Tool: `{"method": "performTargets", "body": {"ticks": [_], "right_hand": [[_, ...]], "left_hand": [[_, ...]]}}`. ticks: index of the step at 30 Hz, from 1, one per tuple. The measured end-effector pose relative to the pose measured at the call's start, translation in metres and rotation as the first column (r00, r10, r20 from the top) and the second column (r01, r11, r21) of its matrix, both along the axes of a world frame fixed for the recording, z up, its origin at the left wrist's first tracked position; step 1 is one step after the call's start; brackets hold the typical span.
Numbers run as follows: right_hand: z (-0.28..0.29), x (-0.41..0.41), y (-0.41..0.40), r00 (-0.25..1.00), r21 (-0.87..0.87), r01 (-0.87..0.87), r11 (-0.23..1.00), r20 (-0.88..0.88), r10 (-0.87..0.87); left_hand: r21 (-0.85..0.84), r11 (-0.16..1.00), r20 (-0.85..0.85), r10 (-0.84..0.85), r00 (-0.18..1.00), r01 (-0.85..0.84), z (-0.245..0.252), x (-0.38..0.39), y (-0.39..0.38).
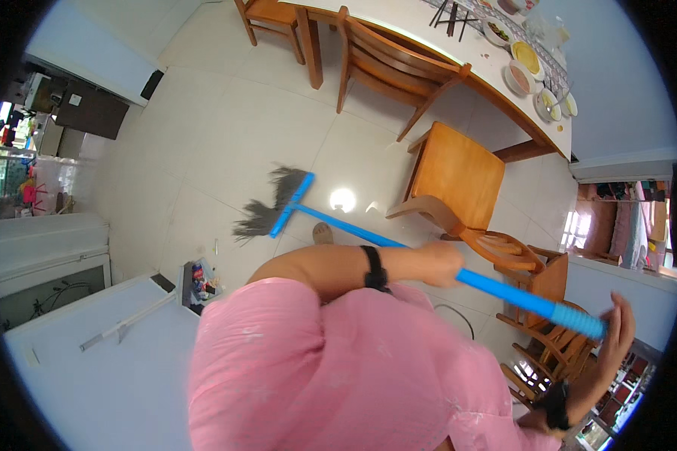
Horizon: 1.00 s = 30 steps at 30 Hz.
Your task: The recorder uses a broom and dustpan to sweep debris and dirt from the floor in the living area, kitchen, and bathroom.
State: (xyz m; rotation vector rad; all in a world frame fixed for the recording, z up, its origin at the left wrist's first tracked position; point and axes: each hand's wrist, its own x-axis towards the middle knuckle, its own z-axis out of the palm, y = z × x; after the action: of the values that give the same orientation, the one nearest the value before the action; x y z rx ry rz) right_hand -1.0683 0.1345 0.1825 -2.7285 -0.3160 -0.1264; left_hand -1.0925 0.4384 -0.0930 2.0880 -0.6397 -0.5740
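A blue broom (350, 226) slants across in front of me, its splayed dark bristles (262, 217) on the pale tiled floor. My left hand (440, 264) is closed around the middle of its handle, the arm crossing my body. At the ribbed light-blue top end of the handle, my right hand (619, 324) touches it with straight fingers that do not wrap around it. A black band circles each wrist. Part of one foot (322, 232) shows beyond my left arm.
A wooden chair (457, 169) stands close to the handle, with another chair (403, 67) against the dining table (381, 7) bearing several dishes. More wooden chairs (547, 332) crowd the right. A dustpan (187, 282) containing litter lies at left, near a white wall panel (101, 389).
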Motion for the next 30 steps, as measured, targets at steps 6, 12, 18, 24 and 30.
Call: {"method": "performTargets", "body": {"ticks": [6,12,18,24,30], "right_hand": [[0.035,-0.088,0.039,0.999,-0.459,0.008,0.888,-0.026,-0.022],[-0.018,-0.084,0.153,0.929,-0.571,-0.062,0.819,-0.333,-0.162],[-0.039,-0.108,0.109,0.810,-0.160,0.523,0.837,-0.210,-0.547],[-0.046,-0.063,0.138,0.820,-0.087,0.510,0.856,-0.251,-0.514],[-0.067,0.022,0.175,0.953,-0.200,0.258,0.945,-0.107,-0.283]], "left_hand": [[-0.284,0.890,0.112,-0.339,0.934,0.357,-0.035,0.004,-0.041],[-0.356,0.826,0.060,-0.445,0.893,0.436,-0.106,0.016,-0.035],[-0.290,0.827,0.100,-0.473,0.875,0.481,-0.106,0.029,-0.022],[-0.199,0.882,0.059,-0.424,0.904,0.427,-0.091,0.071,0.034],[-0.183,0.965,0.061,-0.177,0.982,0.186,-0.111,0.109,0.096]]}}
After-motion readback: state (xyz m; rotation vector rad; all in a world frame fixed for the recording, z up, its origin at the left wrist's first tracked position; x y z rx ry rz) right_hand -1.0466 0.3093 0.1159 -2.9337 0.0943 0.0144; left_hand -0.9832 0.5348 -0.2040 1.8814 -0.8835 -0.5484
